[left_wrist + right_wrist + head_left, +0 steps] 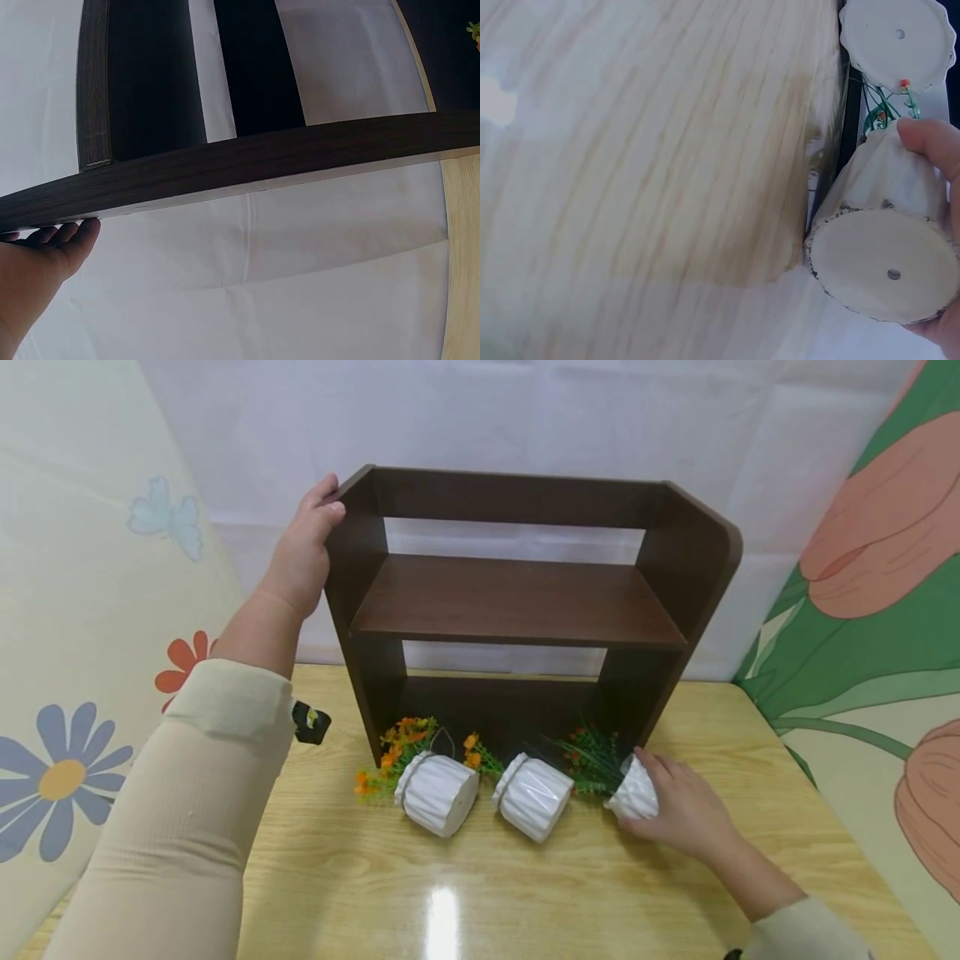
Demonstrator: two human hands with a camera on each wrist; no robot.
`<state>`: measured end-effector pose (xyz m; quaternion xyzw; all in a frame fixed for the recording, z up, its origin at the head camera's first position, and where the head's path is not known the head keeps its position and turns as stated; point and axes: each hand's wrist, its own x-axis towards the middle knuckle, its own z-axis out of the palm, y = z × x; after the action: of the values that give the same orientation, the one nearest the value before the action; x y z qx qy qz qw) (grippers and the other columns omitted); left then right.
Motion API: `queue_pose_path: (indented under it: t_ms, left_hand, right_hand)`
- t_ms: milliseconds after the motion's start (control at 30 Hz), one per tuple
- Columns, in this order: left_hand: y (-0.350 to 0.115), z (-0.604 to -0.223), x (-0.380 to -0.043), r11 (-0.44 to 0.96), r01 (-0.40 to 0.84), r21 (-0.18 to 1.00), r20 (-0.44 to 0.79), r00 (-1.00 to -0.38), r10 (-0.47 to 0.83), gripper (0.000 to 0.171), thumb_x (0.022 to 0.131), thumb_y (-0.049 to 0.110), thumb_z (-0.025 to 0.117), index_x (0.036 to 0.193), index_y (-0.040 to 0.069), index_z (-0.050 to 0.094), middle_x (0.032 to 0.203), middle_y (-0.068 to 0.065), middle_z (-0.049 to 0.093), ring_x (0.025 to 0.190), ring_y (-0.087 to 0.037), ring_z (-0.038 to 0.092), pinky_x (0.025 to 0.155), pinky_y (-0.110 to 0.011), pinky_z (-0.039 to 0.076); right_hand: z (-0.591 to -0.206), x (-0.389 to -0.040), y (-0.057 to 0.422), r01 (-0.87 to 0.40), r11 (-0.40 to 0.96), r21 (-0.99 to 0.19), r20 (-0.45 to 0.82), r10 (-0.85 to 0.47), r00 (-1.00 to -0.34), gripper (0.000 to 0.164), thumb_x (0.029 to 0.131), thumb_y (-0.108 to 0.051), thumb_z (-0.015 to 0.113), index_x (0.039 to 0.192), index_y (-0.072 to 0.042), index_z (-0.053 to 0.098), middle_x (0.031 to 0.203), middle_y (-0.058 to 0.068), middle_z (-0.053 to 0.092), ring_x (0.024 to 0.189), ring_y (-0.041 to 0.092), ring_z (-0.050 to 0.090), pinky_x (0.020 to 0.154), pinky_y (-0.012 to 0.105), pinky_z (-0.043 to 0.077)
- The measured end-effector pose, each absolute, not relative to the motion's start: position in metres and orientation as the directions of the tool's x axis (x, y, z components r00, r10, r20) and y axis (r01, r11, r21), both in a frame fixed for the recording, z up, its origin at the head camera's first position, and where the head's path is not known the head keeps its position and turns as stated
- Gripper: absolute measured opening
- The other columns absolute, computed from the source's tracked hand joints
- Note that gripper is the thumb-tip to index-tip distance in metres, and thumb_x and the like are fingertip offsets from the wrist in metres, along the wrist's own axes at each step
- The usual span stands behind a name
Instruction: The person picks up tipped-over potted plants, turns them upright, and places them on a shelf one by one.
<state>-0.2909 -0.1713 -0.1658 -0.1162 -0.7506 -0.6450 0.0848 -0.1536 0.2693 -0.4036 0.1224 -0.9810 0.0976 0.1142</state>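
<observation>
A dark brown two-tier wooden shelf [517, 597] stands on the table. My left hand [300, 552] holds the upper edge of its left side panel; in the left wrist view the fingers [75, 240] touch that panel. At the shelf's lower right corner my right hand [686, 806] grips a white ribbed flowerpot [636, 789] lying tilted, its green stems and small red flowers [592, 764] pointing into the shelf. The right wrist view shows this flowerpot's round base [885, 262], with my thumb along its side.
Two more white flowerpots lie on their sides at the shelf's front: one with orange flowers [442, 793] at left, another [534, 797] in the middle. Under them is a light wood table [360, 893]. A white cloth [480, 410] hangs behind; flower-patterned panels [885, 527] stand at both sides.
</observation>
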Motion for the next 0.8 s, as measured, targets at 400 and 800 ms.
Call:
queue_pose_path:
  t_ms: [400, 800]
  left_hand:
    - [-0.172, -0.165, -0.289, 0.140, 0.281, 0.950, 0.275, -0.960, 0.059, 0.057, 0.102, 0.037, 0.026, 0.157, 0.032, 0.016, 0.164, 0.007, 0.014, 0.143, -0.013, 0.021, 0.115, -0.028, 0.018]
    - [-0.173, -0.165, -0.287, 0.087, 0.273, 0.958, 0.269, -0.962, 0.048, 0.055, 0.102, 0.036, 0.029, 0.156, 0.032, 0.020, 0.160, 0.000, 0.022, 0.130, -0.015, 0.036, 0.108, -0.026, 0.026]
  right_hand:
    - [-0.409, -0.151, 0.267, -0.277, 0.942, -0.191, 0.314, -0.209, -0.926, 0.098, 0.065, -0.047, 0.082, 0.141, 0.002, 0.045, 0.127, 0.031, 0.058, 0.113, 0.047, 0.056, 0.093, 0.058, 0.046]
    - [-0.416, -0.150, 0.265, -0.283, 0.923, -0.262, 0.389, -0.167, -0.906, 0.097, 0.064, -0.044, 0.083, 0.140, 0.003, 0.045, 0.126, 0.033, 0.057, 0.111, 0.049, 0.056, 0.091, 0.060, 0.046]
